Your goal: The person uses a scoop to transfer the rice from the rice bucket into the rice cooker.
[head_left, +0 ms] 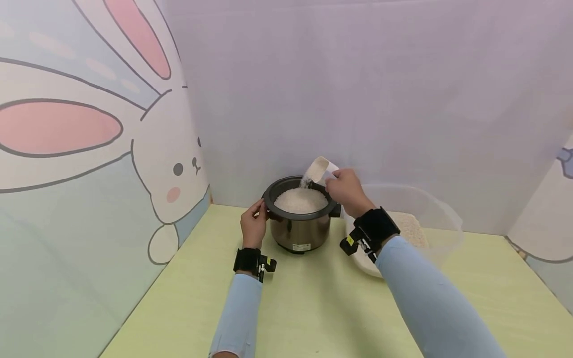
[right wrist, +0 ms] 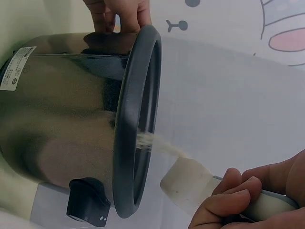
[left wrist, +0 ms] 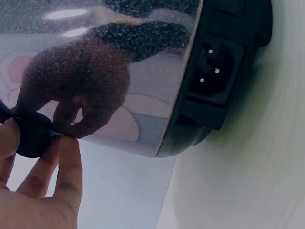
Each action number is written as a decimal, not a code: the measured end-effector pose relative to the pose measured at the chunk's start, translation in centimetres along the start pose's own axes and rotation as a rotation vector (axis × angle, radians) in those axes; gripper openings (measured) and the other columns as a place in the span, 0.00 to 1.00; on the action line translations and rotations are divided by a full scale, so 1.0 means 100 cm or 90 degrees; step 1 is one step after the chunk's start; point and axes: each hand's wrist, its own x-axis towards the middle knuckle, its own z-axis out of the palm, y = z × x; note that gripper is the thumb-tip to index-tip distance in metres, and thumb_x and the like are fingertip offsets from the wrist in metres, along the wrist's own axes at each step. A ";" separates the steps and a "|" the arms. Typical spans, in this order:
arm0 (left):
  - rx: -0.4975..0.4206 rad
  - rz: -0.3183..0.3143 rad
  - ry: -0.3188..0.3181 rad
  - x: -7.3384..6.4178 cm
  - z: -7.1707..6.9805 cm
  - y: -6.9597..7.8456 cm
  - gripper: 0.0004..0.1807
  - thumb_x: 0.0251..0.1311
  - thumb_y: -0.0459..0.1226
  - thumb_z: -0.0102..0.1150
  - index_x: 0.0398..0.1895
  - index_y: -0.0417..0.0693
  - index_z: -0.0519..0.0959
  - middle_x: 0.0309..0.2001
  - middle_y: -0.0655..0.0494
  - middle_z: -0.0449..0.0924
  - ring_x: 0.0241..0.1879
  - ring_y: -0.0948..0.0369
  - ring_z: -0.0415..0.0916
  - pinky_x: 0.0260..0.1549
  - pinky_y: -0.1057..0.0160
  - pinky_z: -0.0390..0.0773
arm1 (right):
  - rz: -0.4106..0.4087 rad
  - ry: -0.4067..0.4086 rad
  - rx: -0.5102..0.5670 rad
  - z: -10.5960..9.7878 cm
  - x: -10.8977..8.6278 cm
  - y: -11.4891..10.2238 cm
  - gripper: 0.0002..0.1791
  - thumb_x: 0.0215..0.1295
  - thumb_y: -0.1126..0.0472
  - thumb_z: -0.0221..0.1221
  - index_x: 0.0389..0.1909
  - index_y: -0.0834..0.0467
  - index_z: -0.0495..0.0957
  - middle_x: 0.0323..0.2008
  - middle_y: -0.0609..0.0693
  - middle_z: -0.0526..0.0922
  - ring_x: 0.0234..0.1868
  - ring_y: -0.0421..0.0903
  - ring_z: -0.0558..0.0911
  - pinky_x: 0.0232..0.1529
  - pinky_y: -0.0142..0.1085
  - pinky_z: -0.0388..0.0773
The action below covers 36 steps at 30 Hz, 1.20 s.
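Observation:
A rice cooker with a dark rim and no lid on it stands upright near the back wall. White rice is heaped inside. At its left side, my left hand pinches the small black side handle between thumb and fingers. My right hand grips the handle of a white scoop, tilted over the cooker's right part. From the scoop's mouth a stream of rice falls past the rim into the cooker.
On the right, partly behind my right forearm, a large translucent tub holds more rice. The cooker's power socket faces the left wrist camera. A pale back wall and a rabbit-print side wall border the yellow-green table.

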 end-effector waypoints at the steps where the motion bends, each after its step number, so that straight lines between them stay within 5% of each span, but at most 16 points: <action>1: 0.001 -0.001 0.001 0.000 0.000 0.000 0.14 0.74 0.33 0.58 0.58 0.42 0.84 0.48 0.41 0.84 0.43 0.51 0.87 0.43 0.66 0.86 | -0.006 0.001 -0.003 0.001 0.000 0.001 0.13 0.79 0.64 0.44 0.32 0.65 0.68 0.28 0.53 0.64 0.23 0.44 0.59 0.26 0.34 0.58; 3: 0.003 -0.004 0.002 0.000 0.001 0.001 0.14 0.74 0.33 0.58 0.59 0.42 0.84 0.49 0.42 0.84 0.43 0.51 0.87 0.43 0.67 0.86 | -0.014 0.001 -0.009 0.002 0.000 0.002 0.13 0.79 0.64 0.44 0.33 0.65 0.69 0.28 0.53 0.63 0.22 0.43 0.57 0.26 0.35 0.57; 6: 0.002 -0.009 0.000 -0.001 0.002 0.003 0.14 0.74 0.34 0.58 0.59 0.42 0.84 0.49 0.42 0.84 0.43 0.51 0.87 0.43 0.67 0.86 | -0.022 -0.003 -0.020 0.003 -0.002 0.004 0.15 0.80 0.64 0.44 0.50 0.70 0.74 0.36 0.57 0.67 0.22 0.43 0.57 0.26 0.36 0.57; 10: 0.002 -0.009 0.001 -0.004 0.003 0.005 0.14 0.74 0.33 0.58 0.58 0.41 0.84 0.48 0.40 0.83 0.41 0.51 0.87 0.43 0.66 0.87 | -0.033 -0.021 -0.046 0.005 -0.003 0.006 0.23 0.81 0.64 0.42 0.70 0.71 0.67 0.45 0.60 0.70 0.23 0.45 0.58 0.26 0.37 0.58; 21: -0.002 -0.008 -0.008 -0.002 0.008 0.005 0.14 0.74 0.33 0.58 0.58 0.41 0.84 0.47 0.41 0.84 0.42 0.51 0.87 0.42 0.68 0.86 | -0.081 -0.029 -0.117 0.008 -0.007 0.001 0.17 0.83 0.62 0.43 0.60 0.67 0.73 0.34 0.57 0.70 0.24 0.47 0.62 0.26 0.39 0.62; 36: -0.009 0.001 -0.012 0.001 0.005 0.003 0.15 0.74 0.32 0.57 0.59 0.39 0.83 0.49 0.40 0.83 0.43 0.50 0.87 0.42 0.68 0.86 | -0.165 -0.032 -0.290 -0.002 -0.012 0.005 0.23 0.81 0.64 0.44 0.70 0.70 0.68 0.33 0.59 0.79 0.22 0.46 0.65 0.29 0.39 0.63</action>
